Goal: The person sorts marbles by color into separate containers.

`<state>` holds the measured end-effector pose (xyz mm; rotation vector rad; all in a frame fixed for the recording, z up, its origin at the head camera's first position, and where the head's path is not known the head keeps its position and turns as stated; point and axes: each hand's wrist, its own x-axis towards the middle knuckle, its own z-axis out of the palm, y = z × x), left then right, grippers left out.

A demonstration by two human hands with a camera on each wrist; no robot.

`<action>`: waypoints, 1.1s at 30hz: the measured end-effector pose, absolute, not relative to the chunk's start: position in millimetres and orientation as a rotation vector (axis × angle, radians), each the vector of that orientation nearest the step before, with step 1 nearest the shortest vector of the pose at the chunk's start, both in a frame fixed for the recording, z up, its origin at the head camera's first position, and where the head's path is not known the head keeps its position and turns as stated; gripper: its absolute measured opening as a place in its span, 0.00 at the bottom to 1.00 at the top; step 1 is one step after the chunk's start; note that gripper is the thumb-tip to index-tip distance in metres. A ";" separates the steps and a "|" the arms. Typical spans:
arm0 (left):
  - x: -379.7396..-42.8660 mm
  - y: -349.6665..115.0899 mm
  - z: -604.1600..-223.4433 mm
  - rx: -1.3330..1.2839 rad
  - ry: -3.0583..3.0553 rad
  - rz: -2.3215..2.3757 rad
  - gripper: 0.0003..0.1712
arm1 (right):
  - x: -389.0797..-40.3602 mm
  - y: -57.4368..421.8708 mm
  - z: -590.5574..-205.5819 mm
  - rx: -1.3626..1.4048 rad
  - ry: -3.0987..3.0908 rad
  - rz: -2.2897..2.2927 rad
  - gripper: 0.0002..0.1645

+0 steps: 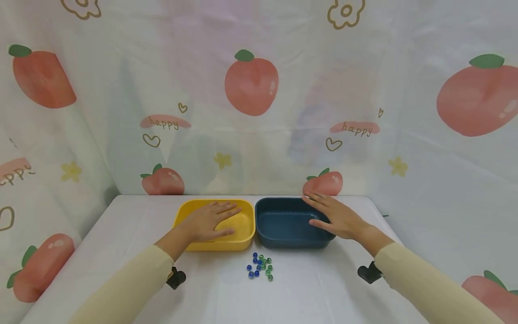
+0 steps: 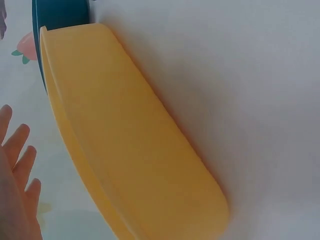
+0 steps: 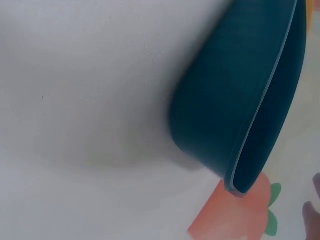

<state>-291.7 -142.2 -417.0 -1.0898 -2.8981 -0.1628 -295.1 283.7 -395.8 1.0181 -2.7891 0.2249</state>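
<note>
My left hand (image 1: 208, 222) is held with fingers spread over the yellow bin (image 1: 243, 244), hiding part of its left side. In the left wrist view its fingers (image 2: 22, 160) appear beyond the rim of the yellow bin (image 2: 125, 135), apart from it. Over the right end of the dark blue bin (image 1: 289, 240) is my right hand (image 1: 337, 216), its fingers extended and nothing held. The right wrist view shows the blue bin (image 3: 220, 100) with only fingertips (image 3: 311, 220) at the edge. In front of the bins, several blue marbles (image 1: 251, 275) and green marbles (image 1: 270, 277) lie in a loose cluster.
The two bins stand side by side at the back of a table with a white cloth (image 1: 307, 288). Behind it hangs a curtain (image 1: 259, 148) printed with peaches, hearts and flowers. Dark wrist devices (image 1: 176, 278) sit below both cream sleeves (image 1: 133, 279).
</note>
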 end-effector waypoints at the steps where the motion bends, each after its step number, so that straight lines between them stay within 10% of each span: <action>1: -290.3 -141.9 -416.3 -1.075 -2.906 -0.168 0.40 | -294.5 284.7 -395.7 1.015 -2.786 0.229 0.42; 33: -264.7 -152.6 -412.1 -0.782 -2.964 -0.408 0.37 | -270.3 312.1 -410.7 0.659 -2.859 0.449 0.38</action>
